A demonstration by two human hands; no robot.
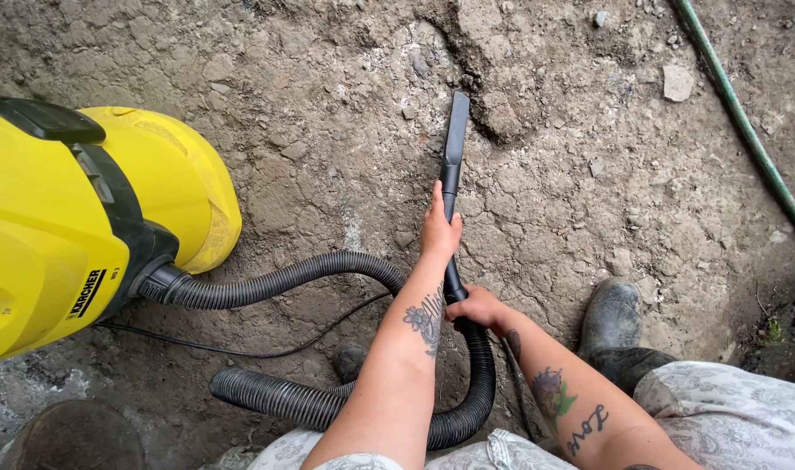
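Head view: the left hand (pixel 438 228) is wrapped around the black crevice nozzle (pixel 454 144), whose tip rests on cracked dry ground (pixel 572 191). The right hand (pixel 478 306) grips the nozzle's lower end where the ribbed black hose (pixel 284 280) joins, curling back to the yellow vacuum cleaner (pixel 75 218).

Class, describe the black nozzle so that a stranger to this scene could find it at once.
Start at the yellow vacuum on the left and follow its ribbed black hose to both hands. The nozzle runs on from the left hand toward the cracked ground. Unlike the hose, it is smooth, straight and flat-tipped.
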